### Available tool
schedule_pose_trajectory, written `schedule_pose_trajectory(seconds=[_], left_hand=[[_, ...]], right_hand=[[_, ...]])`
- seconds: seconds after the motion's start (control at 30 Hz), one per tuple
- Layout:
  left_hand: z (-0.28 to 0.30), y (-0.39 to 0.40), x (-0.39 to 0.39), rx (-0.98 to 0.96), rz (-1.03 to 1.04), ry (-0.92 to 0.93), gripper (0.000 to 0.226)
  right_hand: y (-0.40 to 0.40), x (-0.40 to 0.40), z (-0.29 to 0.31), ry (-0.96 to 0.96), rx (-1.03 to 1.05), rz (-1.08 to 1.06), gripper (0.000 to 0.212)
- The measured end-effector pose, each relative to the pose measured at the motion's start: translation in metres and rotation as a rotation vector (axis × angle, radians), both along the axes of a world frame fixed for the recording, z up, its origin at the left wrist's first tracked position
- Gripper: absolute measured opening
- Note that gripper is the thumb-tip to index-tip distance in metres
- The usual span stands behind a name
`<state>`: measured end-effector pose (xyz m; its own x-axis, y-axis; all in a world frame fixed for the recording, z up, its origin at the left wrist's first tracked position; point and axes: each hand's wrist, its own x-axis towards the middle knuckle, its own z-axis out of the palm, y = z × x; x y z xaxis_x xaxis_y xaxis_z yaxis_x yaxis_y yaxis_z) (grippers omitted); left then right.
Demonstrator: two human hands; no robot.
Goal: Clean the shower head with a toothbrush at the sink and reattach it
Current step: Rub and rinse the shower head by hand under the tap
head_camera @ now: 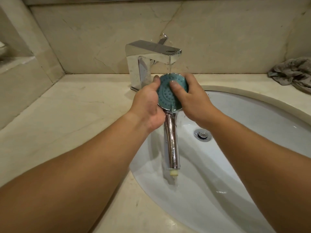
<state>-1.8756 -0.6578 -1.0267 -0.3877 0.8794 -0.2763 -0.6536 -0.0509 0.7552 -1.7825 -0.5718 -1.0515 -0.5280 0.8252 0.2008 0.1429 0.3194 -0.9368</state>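
Observation:
The chrome shower head (166,96) has a round teal face with small nozzles and a long shiny handle pointing toward me over the basin. My left hand (148,106) grips its left rim and neck. My right hand (191,100) clasps the right rim, thumb pressed on the teal face. Water runs from the chrome faucet (151,56) onto the top of the face and drips off the handle's end. No toothbrush is in view.
The white oval sink (252,125) has a chrome drain (202,134) and sits in a beige marble counter (67,118). A crumpled grey cloth (292,73) lies at the back right. A marble wall and ledge rise on the left.

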Motion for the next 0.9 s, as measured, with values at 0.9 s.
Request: schedule_pose_trajectory(seconds=[0.9], left_hand=[[-0.001,0.004,-0.006,0.022,0.028,-0.015,0.053]], right_hand=[[0.000,-0.004,0.001,0.228,-0.182,0.075,0.028]])
